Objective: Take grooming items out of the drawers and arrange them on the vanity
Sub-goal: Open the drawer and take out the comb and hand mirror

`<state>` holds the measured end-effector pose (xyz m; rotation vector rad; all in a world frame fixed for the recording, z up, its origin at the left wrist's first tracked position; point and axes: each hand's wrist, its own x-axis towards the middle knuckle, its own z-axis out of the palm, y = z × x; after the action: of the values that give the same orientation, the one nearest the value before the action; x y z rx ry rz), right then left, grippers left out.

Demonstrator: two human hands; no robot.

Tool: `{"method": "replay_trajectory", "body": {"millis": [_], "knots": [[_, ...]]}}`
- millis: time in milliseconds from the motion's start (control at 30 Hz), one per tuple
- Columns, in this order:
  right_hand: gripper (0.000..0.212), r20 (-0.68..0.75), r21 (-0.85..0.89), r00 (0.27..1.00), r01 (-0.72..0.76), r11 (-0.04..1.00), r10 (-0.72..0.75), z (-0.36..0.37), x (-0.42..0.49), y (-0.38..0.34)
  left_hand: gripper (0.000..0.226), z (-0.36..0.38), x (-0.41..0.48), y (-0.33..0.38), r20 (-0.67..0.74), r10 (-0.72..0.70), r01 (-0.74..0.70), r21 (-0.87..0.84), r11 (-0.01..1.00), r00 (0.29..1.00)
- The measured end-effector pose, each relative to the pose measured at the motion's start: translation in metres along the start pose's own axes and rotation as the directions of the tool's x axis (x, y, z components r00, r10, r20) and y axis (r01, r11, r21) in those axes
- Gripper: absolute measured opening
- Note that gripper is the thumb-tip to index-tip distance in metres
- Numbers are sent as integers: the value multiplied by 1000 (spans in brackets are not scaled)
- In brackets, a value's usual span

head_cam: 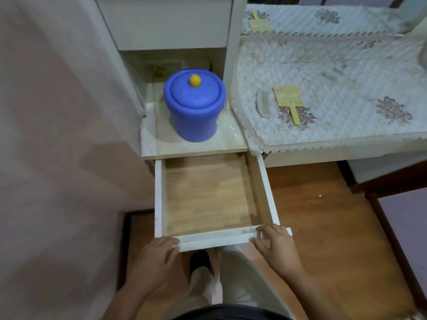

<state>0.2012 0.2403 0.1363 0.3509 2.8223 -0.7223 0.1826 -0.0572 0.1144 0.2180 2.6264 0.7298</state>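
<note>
white drawer (213, 241) stands open, left hand (157, 257) and right hand (277, 247) gripping its front corners with curled fingers.

Dim, soft indoor light, pinkish cast. Glare streak on glossy shelf (231, 139) well beyond right hand (278, 248). Dark shadow under drawer front (215, 239), between hands. Wall (57, 158) beside left hand (157, 255) smeared. Soft focus throughout; frame edges bowed.
</note>
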Motion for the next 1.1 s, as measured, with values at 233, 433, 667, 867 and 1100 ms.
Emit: {"method": "replay_trajectory", "body": {"millis": [233,433,667,867,1100], "knots": [[34,4,-135,1000,-4,991,5,11,-3,-2,39,6,0,-2,-105,14,-16,-19,1000,994],[58,56,-148,997,61,987,-53,8,20,0,36,0,16,-5,-64,24,-23,21,1000,998],[60,-40,-304,975,196,932,-218,-2,96,-19,40,-19,80,-2,-244,90,-59,132,990,966],[98,-132,-397,929,271,877,-347,-13,164,-46,94,-54,138,18,-361,79,27,281,959,929],[79,-224,-401,903,258,879,-367,-8,199,-51,72,-65,177,12,-418,38,45,187,981,908]]}}
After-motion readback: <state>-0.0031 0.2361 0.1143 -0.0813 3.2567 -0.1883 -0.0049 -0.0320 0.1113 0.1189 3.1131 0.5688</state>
